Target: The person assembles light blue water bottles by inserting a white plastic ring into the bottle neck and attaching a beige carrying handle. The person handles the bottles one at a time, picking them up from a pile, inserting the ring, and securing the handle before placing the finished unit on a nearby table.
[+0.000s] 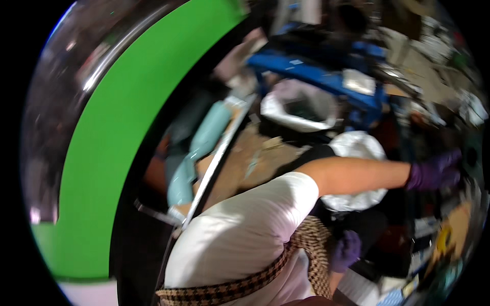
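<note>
Seemingly, a reach is in hand: left hand point(436, 172) right of the white bag point(357, 144), which the forearm point(365, 174) partly hides; right hand point(347, 251) below it. Blur means I cannot tell either grip; next calls for careful aim.

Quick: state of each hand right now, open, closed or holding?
Left hand: purple-gloved, arm stretched out; too blurred to tell.
Right hand: purple-gloved, nearer the body; also too blurred to tell.
</note>
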